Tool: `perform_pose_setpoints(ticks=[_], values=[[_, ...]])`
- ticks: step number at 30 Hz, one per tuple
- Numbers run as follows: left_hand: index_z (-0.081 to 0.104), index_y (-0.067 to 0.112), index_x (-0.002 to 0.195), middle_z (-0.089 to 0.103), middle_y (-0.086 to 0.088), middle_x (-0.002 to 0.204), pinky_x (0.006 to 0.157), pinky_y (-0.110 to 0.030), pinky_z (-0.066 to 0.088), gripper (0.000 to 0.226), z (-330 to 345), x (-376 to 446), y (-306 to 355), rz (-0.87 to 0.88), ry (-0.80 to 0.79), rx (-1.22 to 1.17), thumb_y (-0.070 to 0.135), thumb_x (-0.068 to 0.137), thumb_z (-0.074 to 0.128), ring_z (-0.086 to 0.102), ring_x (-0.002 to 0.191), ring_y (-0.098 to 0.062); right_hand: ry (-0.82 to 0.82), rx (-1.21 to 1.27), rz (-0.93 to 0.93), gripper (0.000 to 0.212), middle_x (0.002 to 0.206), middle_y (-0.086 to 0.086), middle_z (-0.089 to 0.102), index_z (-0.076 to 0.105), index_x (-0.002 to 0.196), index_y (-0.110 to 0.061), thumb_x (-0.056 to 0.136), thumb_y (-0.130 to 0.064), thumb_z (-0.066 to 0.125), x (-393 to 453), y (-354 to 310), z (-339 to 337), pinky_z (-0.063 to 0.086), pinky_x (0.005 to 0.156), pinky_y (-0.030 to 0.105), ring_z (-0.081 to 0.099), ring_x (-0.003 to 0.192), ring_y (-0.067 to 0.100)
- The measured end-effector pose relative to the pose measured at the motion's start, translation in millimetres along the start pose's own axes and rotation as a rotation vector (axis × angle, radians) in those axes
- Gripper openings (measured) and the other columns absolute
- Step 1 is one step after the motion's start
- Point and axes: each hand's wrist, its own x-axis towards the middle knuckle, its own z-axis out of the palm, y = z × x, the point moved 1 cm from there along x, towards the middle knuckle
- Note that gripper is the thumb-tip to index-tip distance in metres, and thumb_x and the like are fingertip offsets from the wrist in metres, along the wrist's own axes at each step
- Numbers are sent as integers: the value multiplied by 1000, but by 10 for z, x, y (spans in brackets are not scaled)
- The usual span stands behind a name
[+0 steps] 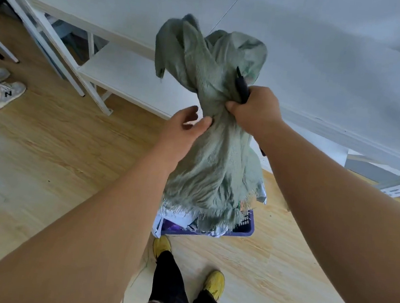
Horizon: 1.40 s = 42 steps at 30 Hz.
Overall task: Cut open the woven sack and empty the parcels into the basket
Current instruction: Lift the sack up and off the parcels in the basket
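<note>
A grey-green woven sack (214,163) hangs upside down, its frayed cut mouth just over a purple basket (247,229) on the floor. Parcels (178,220) in white and silver wrapping fill the basket under the sack's mouth, and a silver one (261,194) shows at the sack's right edge. My right hand (256,108) is clenched on the bunched middle of the sack, together with a black-handled cutter (241,86) that points up. My left hand (185,127) rests against the sack's left side, fingers loosely bent, just below the right hand.
White metal shelving (117,75) stands behind the sack, against a white wall. The floor is light wood. My feet in yellow shoes (214,284) stand just before the basket. Another person's grey sneakers (4,93) are at the far left.
</note>
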Motion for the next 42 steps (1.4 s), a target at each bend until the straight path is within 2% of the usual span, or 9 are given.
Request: perform_pose_setpoints(ticks=[5,11,13,19,24,28,32,38,42], values=[[48,32,127,57,24,119,93,-28,41,39,95,-75,-114,0,-171,20,50,93,50,52,111,2,-181,67,-42,19,62,1,50,59,84,-10,84,-27,67,26,-38,-51,41,57,27,49,55,17],[61,27,97,69,9,101,77,-27,48,19,294,-57,-140,-173,-35,-201,44,96,51,63,96,-9,-172,198,-100,18,68,-5,55,59,90,-17,82,-30,70,-21,1,44,51,68,35,55,64,17],[63,28,99,70,11,102,72,-26,45,19,303,-15,-107,-255,9,-282,43,96,51,64,95,-8,-153,327,-44,23,60,-7,55,60,83,-20,80,-38,73,-60,82,55,52,55,27,56,54,10],[64,19,118,70,-1,112,97,-42,50,34,264,37,24,-374,63,-402,42,95,53,65,104,-20,-249,248,100,55,81,-5,60,54,105,-20,65,-41,85,-308,415,251,54,55,26,58,58,10],[68,13,110,74,-5,103,88,-36,56,31,285,103,195,-259,33,-607,37,94,57,71,95,-18,26,200,-8,29,69,-9,58,59,84,-18,72,-36,79,-231,323,219,41,54,25,55,65,13],[68,16,103,75,-2,99,75,-28,57,23,303,64,289,-211,-20,-581,33,97,53,71,91,-14,36,105,-26,27,92,5,67,64,101,-14,81,-30,70,-212,265,141,49,73,33,62,88,27],[65,15,112,73,-5,109,81,-30,57,27,297,42,389,-145,-76,-648,34,98,52,69,100,-17,179,91,-115,23,81,-3,59,63,102,-18,81,-27,67,-180,214,47,41,66,30,55,78,22],[63,16,115,71,-4,112,92,-34,54,25,315,-13,381,-108,-88,-676,30,99,50,67,105,-18,209,56,-120,12,76,-3,55,54,87,-21,83,-26,64,-197,200,87,36,62,30,50,74,23],[64,18,107,72,-2,107,98,-36,50,15,319,-59,263,-129,-74,-587,23,99,52,67,105,-18,9,-10,-18,15,72,-4,53,55,88,-18,85,-30,63,-171,258,93,36,64,29,52,80,24]])
